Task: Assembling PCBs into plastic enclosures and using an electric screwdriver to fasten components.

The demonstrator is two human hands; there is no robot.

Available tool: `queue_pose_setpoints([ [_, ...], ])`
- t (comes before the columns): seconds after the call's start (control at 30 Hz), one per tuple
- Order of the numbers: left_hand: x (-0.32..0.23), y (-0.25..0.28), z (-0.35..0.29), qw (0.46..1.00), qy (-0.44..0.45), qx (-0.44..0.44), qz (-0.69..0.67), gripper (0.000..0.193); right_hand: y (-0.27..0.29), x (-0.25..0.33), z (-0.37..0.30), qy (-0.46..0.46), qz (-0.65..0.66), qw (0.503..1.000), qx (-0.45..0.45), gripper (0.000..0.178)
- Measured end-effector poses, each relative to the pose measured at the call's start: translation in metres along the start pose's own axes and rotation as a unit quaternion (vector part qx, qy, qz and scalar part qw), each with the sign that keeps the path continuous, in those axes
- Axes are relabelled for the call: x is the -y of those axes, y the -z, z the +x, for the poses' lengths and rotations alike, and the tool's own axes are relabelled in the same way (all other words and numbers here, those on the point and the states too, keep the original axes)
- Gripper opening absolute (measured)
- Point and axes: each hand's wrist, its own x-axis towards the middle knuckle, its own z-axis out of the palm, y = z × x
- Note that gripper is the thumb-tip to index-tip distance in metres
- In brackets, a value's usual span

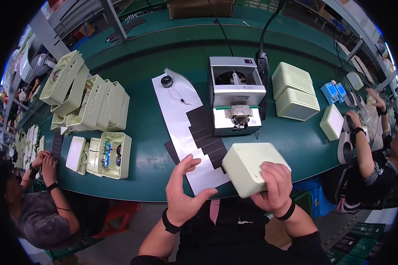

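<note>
your right hand (275,190) holds the pale green box (252,164), fingers curled around its near right corner, tilted at the near edge of the green surface (147,132). your left hand (181,199), thumb and fingers spread wide, holds nothing near the white sheet (173,108).
</note>
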Motion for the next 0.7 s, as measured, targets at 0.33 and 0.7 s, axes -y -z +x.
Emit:
queue_pose_setpoints([
  [0.33, 0.028, 0.058, -0.06, 0.978, 0.12, -0.165, 0.044, 0.078, -0.013, 0.0, -0.049, 0.021, -0.081, 0.991, 0.106, 0.066],
  [0.7, 0.066, 0.146, -0.035, 0.825, 0.186, -0.253, 0.47, 0.095, 0.019, 0.023, -0.009, -0.075, 0.0, 0.99, 0.121, 0.056],
])
